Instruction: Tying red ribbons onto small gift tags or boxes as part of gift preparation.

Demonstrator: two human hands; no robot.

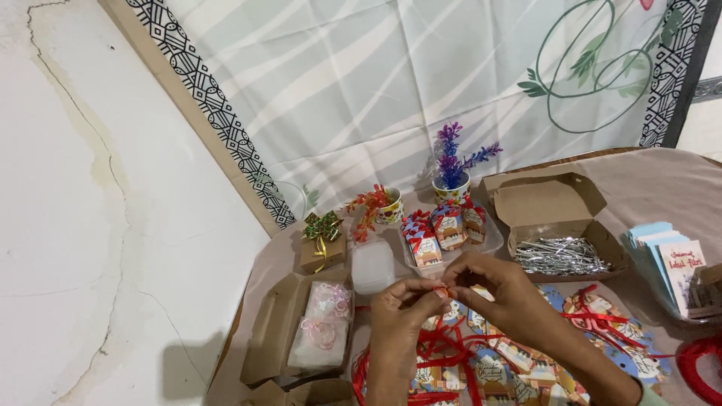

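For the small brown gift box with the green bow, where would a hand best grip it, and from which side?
Grip the brown gift box by its two bare side walls, coming from above. The green bow covers the lid, and the cardboard box crowds its front.

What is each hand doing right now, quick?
Left hand: fingertips pinched shut on the red ribbon.
Right hand: pinched shut on the same ribbon, above the gift tags.

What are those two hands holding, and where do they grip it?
Both the left hand and right hand pinch a thin red ribbon between fingertips, at a small knot or loop.
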